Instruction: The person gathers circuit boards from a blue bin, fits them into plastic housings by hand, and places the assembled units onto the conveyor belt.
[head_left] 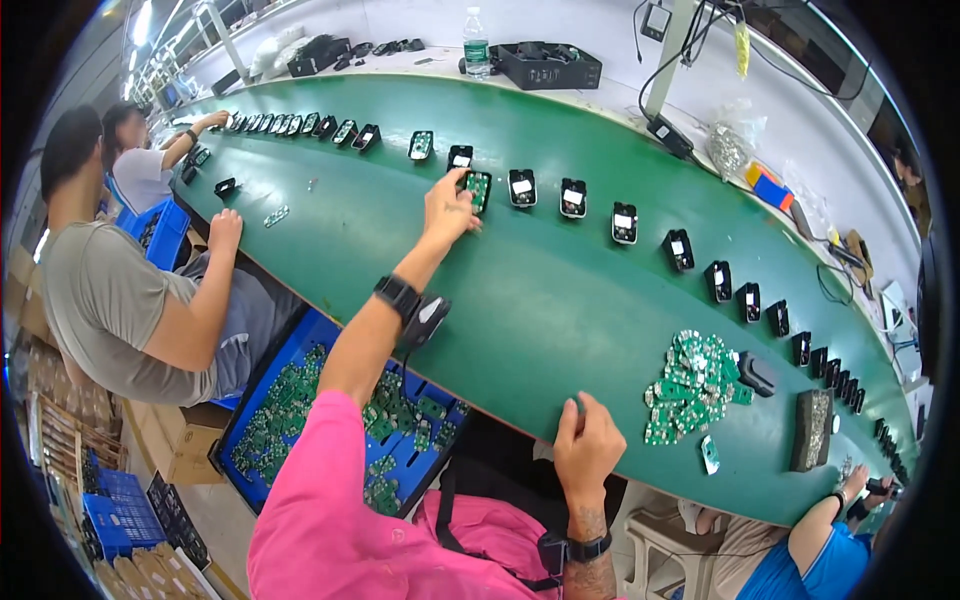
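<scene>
From here, the left hand [452, 208] pinches a black plastic case bearing a green circuit board [480, 192] beside other black cases [522, 188] on the smooth green tabletop [520, 290]: positioning, I'd judge; the next move calls for level handling. The right hand [590, 448] curls loosely, its grip unclear.
</scene>
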